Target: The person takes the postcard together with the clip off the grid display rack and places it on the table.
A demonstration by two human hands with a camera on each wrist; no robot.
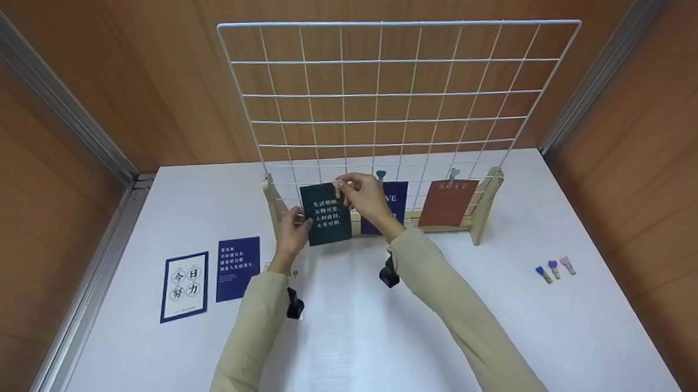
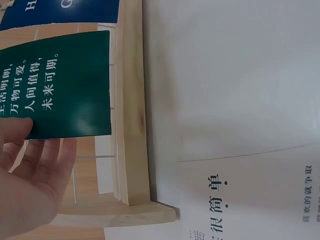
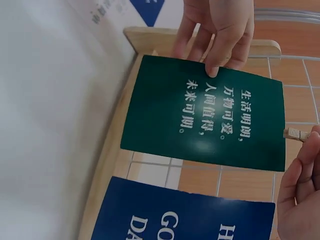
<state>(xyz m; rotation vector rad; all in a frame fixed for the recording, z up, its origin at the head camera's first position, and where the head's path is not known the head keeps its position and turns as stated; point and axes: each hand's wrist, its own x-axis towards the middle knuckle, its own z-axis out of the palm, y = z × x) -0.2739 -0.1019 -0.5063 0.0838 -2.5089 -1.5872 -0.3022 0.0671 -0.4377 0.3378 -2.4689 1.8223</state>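
Note:
In the head view, a dark green card (image 1: 328, 223) with white writing stands upright against the lower left of a white wire grid (image 1: 343, 95). My left hand (image 1: 292, 235) pinches its left edge, thumb on the front and fingers behind. With thumb and fingertips, my right hand (image 1: 365, 196) grips a small wooden clothespin (image 3: 296, 134) at the card's top edge. Just right of it hangs a blue card (image 3: 185, 212) under a green heart clothespin (image 1: 381, 175). Further right, a rust-red card (image 1: 448, 204) hangs from a grey heart clothespin (image 1: 454, 174).
A wooden stand (image 1: 478, 225) holds the grid upright. Left on the white table lie a blue-bordered card (image 1: 184, 287), a blue card (image 1: 238, 268) and a white card (image 2: 250, 200), partly hidden by my left arm in the head view. Three heart clothespins (image 1: 554, 269) lie at right.

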